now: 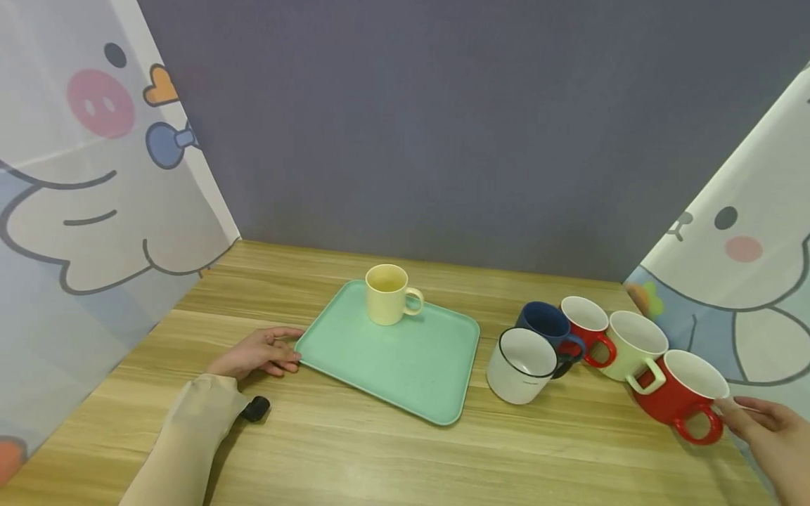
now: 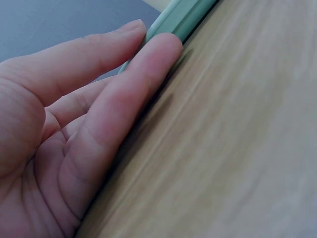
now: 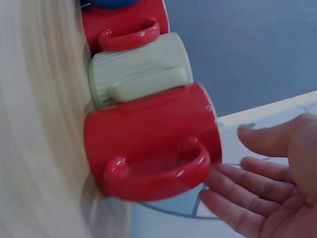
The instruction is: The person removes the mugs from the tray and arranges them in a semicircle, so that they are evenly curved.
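Observation:
My left hand [image 1: 256, 353] lies at the left edge of a mint-green tray [image 1: 405, 376], fingertips touching its rim. The left wrist view has these fingers [image 2: 126, 91] loosely extended against the tray's side. On the tray stands a pale yellow mug [image 1: 384, 306], its handle turned right. At the far right, my right hand [image 1: 775, 436] is beside a red mug [image 1: 664, 397] with a white inside. In the right wrist view, its fingers [image 3: 242, 198] are spread, the tips close to the mug's rim; whether they touch it I cannot tell.
Left of the red mug stand a pale green mug [image 1: 623, 344], a second red mug [image 1: 579, 334], a blue mug [image 1: 538, 318] and a white mug [image 1: 512, 376] with a black rim, all close together. A grey wall [image 1: 430, 140] rises behind the wooden table [image 1: 354, 457]; printed panels flank it.

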`<state>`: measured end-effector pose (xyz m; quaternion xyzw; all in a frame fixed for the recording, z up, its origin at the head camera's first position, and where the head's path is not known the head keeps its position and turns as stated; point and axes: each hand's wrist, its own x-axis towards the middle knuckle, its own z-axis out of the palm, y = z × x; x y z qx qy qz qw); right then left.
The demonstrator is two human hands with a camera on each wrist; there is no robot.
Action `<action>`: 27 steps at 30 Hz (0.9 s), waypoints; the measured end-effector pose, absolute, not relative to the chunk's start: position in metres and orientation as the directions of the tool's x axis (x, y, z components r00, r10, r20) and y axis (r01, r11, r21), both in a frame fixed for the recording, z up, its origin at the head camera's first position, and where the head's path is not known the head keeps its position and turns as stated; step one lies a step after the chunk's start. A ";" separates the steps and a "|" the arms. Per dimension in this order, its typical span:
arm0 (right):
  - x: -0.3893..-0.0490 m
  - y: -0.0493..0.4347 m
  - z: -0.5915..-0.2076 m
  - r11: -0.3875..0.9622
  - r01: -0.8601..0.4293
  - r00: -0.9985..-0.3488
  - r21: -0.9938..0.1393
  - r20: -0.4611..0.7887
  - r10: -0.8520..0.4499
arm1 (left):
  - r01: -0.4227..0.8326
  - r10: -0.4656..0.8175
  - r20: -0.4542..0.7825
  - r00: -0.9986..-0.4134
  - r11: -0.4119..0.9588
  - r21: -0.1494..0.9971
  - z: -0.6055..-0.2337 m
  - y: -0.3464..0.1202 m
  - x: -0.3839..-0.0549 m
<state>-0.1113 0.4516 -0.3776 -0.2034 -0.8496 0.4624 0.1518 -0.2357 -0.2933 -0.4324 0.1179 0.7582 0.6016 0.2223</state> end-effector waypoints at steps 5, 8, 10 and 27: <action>-0.119 0.436 -0.364 0.430 0.150 -0.822 -0.890 0.129 0.555 | -0.092 0.442 -0.200 -0.874 0.253 0.963 -0.432 -0.292 -0.236; -0.124 0.425 -0.353 0.495 0.237 -0.809 -0.836 0.113 0.577 | -0.099 0.436 -0.206 -0.876 0.255 0.962 -0.432 -0.292 -0.236; -0.128 0.417 -0.346 0.553 0.305 -0.800 -0.775 0.106 0.590 | -0.093 0.438 -0.201 -0.876 0.256 0.962 -0.432 -0.292 -0.236; -0.168 0.335 -0.322 0.804 -0.133 -0.876 -0.579 0.448 0.177 | -0.093 0.451 -0.195 -0.871 0.239 0.967 -0.432 -0.294 -0.237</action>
